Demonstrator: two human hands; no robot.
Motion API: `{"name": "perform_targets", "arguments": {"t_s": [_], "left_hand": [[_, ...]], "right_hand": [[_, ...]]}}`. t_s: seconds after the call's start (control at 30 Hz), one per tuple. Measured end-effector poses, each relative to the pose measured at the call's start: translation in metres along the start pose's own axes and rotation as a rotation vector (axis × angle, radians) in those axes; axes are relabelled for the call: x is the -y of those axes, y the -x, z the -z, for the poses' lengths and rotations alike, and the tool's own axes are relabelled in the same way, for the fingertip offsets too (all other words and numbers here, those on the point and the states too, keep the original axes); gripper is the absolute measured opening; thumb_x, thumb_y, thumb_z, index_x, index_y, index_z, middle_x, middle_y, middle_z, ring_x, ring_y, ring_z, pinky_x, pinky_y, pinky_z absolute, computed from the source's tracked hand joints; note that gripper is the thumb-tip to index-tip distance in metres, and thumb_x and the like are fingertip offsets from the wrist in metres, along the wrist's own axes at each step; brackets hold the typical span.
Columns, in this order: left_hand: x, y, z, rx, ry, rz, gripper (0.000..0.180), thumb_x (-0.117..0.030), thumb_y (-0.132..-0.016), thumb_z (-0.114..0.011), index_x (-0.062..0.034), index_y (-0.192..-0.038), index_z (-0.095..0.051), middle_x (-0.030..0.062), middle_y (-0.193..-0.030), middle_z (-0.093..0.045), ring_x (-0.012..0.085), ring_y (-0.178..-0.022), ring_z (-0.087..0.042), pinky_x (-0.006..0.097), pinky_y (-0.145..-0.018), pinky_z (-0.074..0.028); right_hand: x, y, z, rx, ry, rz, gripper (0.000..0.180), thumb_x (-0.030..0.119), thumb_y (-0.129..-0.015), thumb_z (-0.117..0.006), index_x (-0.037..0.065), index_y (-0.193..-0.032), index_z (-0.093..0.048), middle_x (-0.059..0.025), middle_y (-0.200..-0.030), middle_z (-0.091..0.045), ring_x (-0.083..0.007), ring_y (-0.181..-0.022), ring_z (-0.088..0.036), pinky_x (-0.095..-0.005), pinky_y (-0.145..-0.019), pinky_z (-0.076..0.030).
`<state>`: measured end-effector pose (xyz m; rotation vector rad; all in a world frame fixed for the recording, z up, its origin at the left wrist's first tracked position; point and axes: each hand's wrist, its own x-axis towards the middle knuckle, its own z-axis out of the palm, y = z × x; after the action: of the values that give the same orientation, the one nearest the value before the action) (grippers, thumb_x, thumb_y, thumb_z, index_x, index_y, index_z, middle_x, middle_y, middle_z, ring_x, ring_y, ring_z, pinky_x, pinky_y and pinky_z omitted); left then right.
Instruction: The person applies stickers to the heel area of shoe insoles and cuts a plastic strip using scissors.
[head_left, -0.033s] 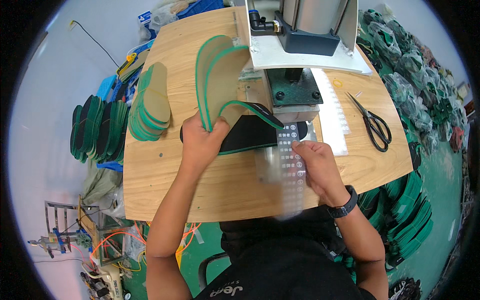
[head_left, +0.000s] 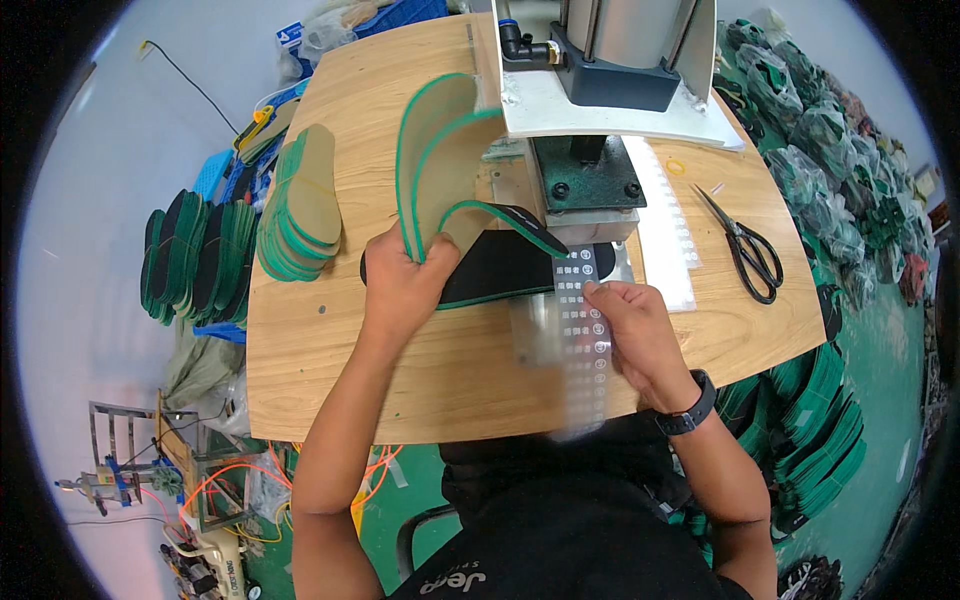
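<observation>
Two hands busy — left hand (head_left: 400, 285) clutches upright insoles (head_left: 440, 150); right hand (head_left: 630, 325) pinches label strip (head_left: 580, 330), lengthwise toward the press (head_left: 590, 185).

Left hand (head_left: 405, 285) grips a fanned bunch of green-edged insoles (head_left: 440, 150), one curling down onto the black insole (head_left: 500, 268) lying flat under the press machine (head_left: 590, 170). Right hand (head_left: 635, 335) pinches a clear label strip (head_left: 583, 330) at the press. On the wooden bench (head_left: 450, 370), a stack of insoles (head_left: 300, 205) sits left, scissors (head_left: 748, 248) right.
</observation>
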<state>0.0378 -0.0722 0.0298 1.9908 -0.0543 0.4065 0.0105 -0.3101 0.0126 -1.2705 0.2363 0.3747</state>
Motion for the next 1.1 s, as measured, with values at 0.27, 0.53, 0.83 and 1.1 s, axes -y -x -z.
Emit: {"name": "perform_targets", "arguments": {"t_s": [0.27,0.53,0.83,1.1], "left_hand": [[0.004,0.001,-0.002,0.0,-0.038,-0.016,0.013,-0.01,-0.08,-0.058,0.0029,-0.081,-0.06,-0.0009,-0.062,-0.053,0.0059,-0.061,-0.044,0.025,-0.056,-0.04],[-0.003,-0.005,-0.003,0.223,-0.256,-0.297,0.04,-0.018,-0.069,-0.07,0.0004,-0.102,-0.059,0.0162,-0.084,-0.062,0.0289,-0.076,-0.059,0.037,-0.071,-0.047],[-0.011,-0.003,-0.008,0.35,-0.413,-0.348,0.061,-0.023,-0.06,-0.079,-0.0041,-0.114,-0.057,0.0202,-0.104,-0.061,0.0389,-0.098,-0.057,0.04,-0.085,-0.046],[-0.014,-0.001,0.0,0.296,-0.312,-0.093,0.032,-0.017,-0.073,-0.065,-0.0022,-0.101,-0.061,0.0148,-0.085,-0.063,0.0304,-0.077,-0.059,0.039,-0.072,-0.048]], "right_hand": [[-0.001,0.0,0.002,-0.008,0.024,0.014,0.023,0.017,-0.091,-0.058,0.002,-0.073,-0.059,-0.0032,-0.062,-0.059,-0.009,-0.048,-0.055,-0.0201,-0.041,-0.036],[-0.005,-0.002,-0.002,-0.013,0.037,0.027,0.025,0.019,-0.092,-0.058,0.002,-0.073,-0.059,-0.0028,-0.06,-0.058,-0.0072,-0.046,-0.049,-0.0201,-0.041,-0.034],[-0.003,-0.004,-0.001,-0.023,0.072,0.063,0.026,0.018,-0.092,-0.056,0.002,-0.071,-0.059,-0.0017,-0.059,-0.057,-0.0067,-0.046,-0.047,-0.0211,-0.041,-0.033],[0.011,0.021,0.029,-0.201,-0.211,0.241,0.02,0.012,-0.093,-0.053,-0.002,-0.08,-0.061,-0.004,-0.072,-0.059,-0.0098,-0.061,-0.058,-0.0249,-0.06,-0.052]]}}
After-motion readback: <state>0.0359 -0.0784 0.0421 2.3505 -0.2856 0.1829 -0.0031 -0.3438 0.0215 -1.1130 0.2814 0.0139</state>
